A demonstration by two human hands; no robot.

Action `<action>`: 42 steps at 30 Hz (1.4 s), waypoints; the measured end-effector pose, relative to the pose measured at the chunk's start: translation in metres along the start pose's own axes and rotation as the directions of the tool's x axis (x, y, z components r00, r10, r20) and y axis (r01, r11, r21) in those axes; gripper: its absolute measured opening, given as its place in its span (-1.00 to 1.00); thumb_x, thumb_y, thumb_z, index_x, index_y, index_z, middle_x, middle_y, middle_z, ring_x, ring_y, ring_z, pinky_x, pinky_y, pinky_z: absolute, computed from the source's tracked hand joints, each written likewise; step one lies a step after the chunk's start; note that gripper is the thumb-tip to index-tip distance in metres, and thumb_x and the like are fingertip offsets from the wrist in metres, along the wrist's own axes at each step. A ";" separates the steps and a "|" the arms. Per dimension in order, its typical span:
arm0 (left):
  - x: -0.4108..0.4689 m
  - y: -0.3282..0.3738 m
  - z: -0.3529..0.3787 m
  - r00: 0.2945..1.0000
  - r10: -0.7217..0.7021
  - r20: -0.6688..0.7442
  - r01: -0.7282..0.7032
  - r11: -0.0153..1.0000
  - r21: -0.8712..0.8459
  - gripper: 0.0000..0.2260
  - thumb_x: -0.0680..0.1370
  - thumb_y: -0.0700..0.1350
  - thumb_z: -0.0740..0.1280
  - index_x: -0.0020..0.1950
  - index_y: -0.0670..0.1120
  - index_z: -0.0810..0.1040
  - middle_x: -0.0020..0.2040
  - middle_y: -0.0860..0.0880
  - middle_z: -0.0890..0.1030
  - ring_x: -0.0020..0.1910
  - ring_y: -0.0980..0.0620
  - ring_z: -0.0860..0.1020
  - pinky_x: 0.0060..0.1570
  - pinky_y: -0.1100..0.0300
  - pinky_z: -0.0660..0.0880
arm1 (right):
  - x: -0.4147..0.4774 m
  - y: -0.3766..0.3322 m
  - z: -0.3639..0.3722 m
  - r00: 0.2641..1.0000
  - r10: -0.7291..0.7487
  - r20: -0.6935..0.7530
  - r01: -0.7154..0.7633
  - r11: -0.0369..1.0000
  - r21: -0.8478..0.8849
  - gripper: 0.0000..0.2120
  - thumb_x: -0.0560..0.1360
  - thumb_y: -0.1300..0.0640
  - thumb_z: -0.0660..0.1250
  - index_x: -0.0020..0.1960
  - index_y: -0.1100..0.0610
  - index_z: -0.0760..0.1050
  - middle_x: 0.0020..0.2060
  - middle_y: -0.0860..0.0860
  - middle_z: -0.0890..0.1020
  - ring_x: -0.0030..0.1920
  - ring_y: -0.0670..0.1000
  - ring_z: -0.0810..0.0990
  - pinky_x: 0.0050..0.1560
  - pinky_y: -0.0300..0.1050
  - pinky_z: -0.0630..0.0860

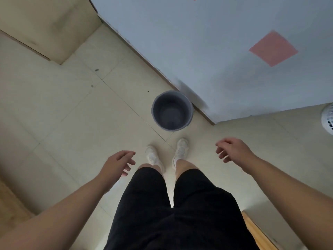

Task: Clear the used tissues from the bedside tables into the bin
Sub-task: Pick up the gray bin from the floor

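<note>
Bin (pixel 186 108) stands upright on the tiled floor (pixel 72 114), right beside the bed (pixel 216 51) edge, just ahead of our shoes (pixel 153 156). We hold our left hand (pixel 117 163) and right hand (pixel 232 150) out over the floor, both released, fingers loosely curled.

Bedroom, domestic look. Bed with pale blue-grey sheet (pixel 216 42) bearing pink square patches (pixel 273 48) fills upper right. Below it, cream tiled floor (pixel 72 114). Just beside bed corner, small round grey plastic bin (pixel 162 109). At right edge, white round plastic grille (pixel 328 120). Upper left, beige cupboard (pixel 45 24).
</note>
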State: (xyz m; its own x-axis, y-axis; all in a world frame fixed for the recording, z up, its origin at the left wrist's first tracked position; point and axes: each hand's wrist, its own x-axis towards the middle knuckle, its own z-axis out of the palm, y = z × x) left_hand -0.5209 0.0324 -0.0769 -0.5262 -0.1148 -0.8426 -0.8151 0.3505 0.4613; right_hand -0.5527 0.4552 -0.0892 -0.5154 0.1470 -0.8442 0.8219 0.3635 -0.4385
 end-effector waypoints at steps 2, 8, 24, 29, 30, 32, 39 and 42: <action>0.036 0.008 0.010 1.000 0.014 0.010 -0.014 1.000 -0.003 -0.76 0.61 0.16 0.33 0.13 0.11 0.72 -0.04 -0.01 0.76 -0.14 0.00 0.63 -0.14 0.07 0.59 | 0.043 -0.019 0.009 1.000 -0.021 -0.001 0.021 1.000 0.018 -0.83 0.57 0.09 0.35 -0.02 0.18 0.66 -0.14 0.18 0.73 -0.26 0.07 0.66 -0.25 -0.01 0.59; 0.191 0.008 0.054 0.998 0.057 0.030 -0.058 0.997 0.047 -0.72 0.71 0.17 0.23 0.14 0.09 0.68 0.04 0.02 0.75 -0.01 -0.02 0.67 -0.02 0.03 0.62 | 0.200 -0.018 0.064 1.000 -0.013 -0.025 0.011 0.999 -0.052 -0.81 0.57 0.10 0.28 -0.01 0.17 0.63 -0.10 0.18 0.74 -0.25 0.08 0.67 -0.23 0.01 0.62; 0.480 -0.012 0.103 0.993 -0.016 0.117 0.014 1.000 0.017 -0.73 0.65 -0.20 0.41 0.35 -0.05 0.55 0.21 -0.04 0.71 0.02 0.06 0.76 0.03 0.12 0.73 | 0.424 0.054 0.142 0.998 0.040 -0.039 -0.037 0.995 0.090 -0.61 0.60 0.16 0.38 0.41 0.17 0.49 0.13 0.11 0.66 -0.03 0.09 0.72 -0.36 -0.26 0.65; 0.430 0.000 0.078 0.996 0.018 0.089 -0.012 0.997 -0.070 -0.76 0.61 -0.25 0.43 0.25 -0.03 0.59 0.11 -0.03 0.75 -0.03 0.03 0.79 -0.04 0.13 0.74 | 0.375 0.019 0.124 0.997 -0.039 -0.060 0.045 0.995 0.094 -0.69 0.52 0.22 0.38 0.25 0.11 0.58 -0.01 0.00 0.70 -0.19 0.01 0.76 -0.27 -0.17 0.69; 0.409 0.006 0.069 0.997 0.022 0.077 -0.015 0.996 -0.089 -0.73 0.59 -0.24 0.44 0.27 -0.03 0.59 0.10 -0.02 0.76 -0.02 0.02 0.78 -0.05 0.13 0.73 | 0.354 0.006 0.119 0.997 -0.055 -0.058 0.060 0.995 0.081 -0.74 0.50 0.21 0.39 0.18 0.07 0.60 -0.04 0.00 0.71 -0.21 0.00 0.76 -0.29 -0.19 0.69; 0.353 0.024 0.047 0.998 0.034 0.054 -0.027 0.993 -0.118 -0.66 0.52 -0.17 0.47 0.29 -0.02 0.58 0.12 -0.01 0.76 0.01 0.00 0.78 -0.07 0.13 0.73 | 0.303 -0.027 0.106 0.994 -0.094 -0.046 0.097 0.994 0.051 -0.81 0.46 0.18 0.40 0.05 -0.01 0.61 -0.08 -0.03 0.73 -0.22 -0.02 0.76 -0.31 -0.21 0.68; 0.117 0.090 -0.054 0.997 0.057 -0.049 -0.069 0.952 -0.298 -0.62 0.38 -0.11 0.48 0.18 0.11 0.63 0.03 0.08 0.79 -0.02 0.02 0.77 -0.17 0.18 0.71 | 0.087 -0.161 0.064 0.971 -0.230 0.064 0.233 0.971 -0.046 -0.85 0.41 0.12 0.40 -0.05 -0.05 0.65 -0.22 -0.12 0.76 -0.24 -0.03 0.77 -0.26 -0.05 0.73; 0.028 0.102 -0.089 0.993 0.051 -0.102 -0.086 0.923 -0.375 -0.46 0.25 -0.08 0.50 0.23 0.11 0.56 0.03 0.05 0.78 -0.01 -0.01 0.77 -0.15 0.08 0.72 | 0.012 -0.211 0.057 0.942 -0.308 0.133 0.326 0.934 -0.143 -0.90 0.46 0.15 0.41 -0.05 -0.02 0.65 -0.25 -0.12 0.76 -0.29 -0.04 0.76 -0.29 -0.09 0.71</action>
State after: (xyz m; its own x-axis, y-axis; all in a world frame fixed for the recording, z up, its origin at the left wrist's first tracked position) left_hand -0.6401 -0.0174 -0.0288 -0.5895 -0.1911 -0.7848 -0.7977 -0.0151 0.6028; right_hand -0.7187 0.3281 -0.0239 -0.7067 -0.0965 -0.7010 0.5651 0.5192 -0.6411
